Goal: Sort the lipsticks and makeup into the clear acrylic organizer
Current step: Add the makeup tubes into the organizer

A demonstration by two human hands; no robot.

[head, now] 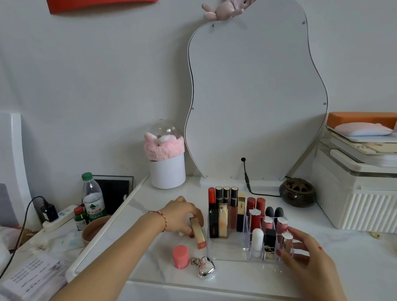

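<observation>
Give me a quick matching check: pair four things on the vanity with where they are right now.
Things:
1. gold lipstick box
2. pink jar
3. white tube
4. silver keychain

Places:
A. standing in a front slot of the clear organizer
B. on the table, just left of the keychain
C. in the left hand
D. on the table, by the organizer's front left corner

Pairs: 1-C, 2-B, 3-A, 4-D

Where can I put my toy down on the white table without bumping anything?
The front edge of the table is bare, between the silver keychain and the right hand. There is bare top too between the clear organizer and the white ribbed box, in front of the dark round pot. It is crowded left of the organizer: the left hand, a gold lipstick, a pink jar.
</observation>
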